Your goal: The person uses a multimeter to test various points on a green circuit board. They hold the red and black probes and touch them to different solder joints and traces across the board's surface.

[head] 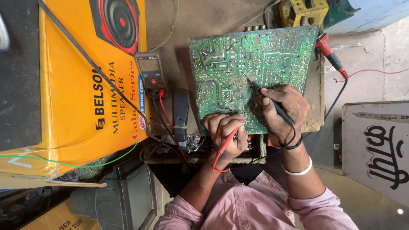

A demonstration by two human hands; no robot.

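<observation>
A green circuit board lies solder side up on a wooden block in front of me. My right hand grips a black test probe like a pen, its tip touching the board near the middle. My left hand holds a red test probe against the board's near edge, fingers curled around it. Red and black leads run left to a grey multimeter standing beside the board.
A yellow speaker carton fills the left side. A black remote-like device lies next to the meter. A red-handled tool rests at the board's right corner. An old dark television set sits below left, a white painted panel at right.
</observation>
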